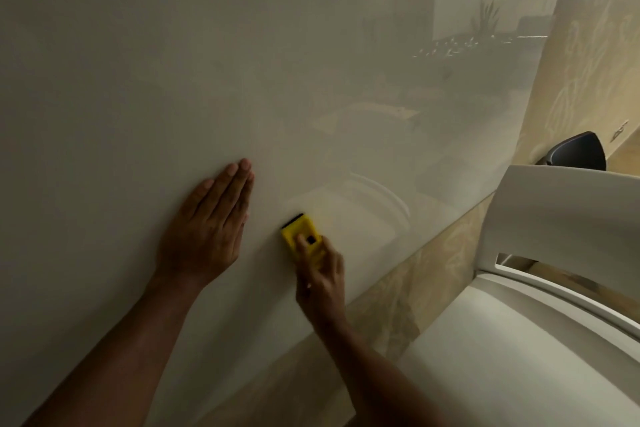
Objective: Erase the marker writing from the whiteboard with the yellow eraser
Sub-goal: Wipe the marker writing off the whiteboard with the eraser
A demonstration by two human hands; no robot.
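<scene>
Yellow eraser (300, 233), prob. light & stiff, gripped by right hand (322, 282) at its 5 o'clock end; left hand (207, 222) flat, fingers straight, on whiteboard (138, 62).

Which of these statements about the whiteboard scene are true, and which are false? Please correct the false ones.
1. The right hand grips the yellow eraser. True.
2. The left hand is curled into a fist. False: it lies flat on the whiteboard, fingers straight.
3. The eraser touches the left hand. False: they are apart.
4. A white chair stands at the right. True.
5. Bold marker writing fills the board. False: none shows.
</scene>
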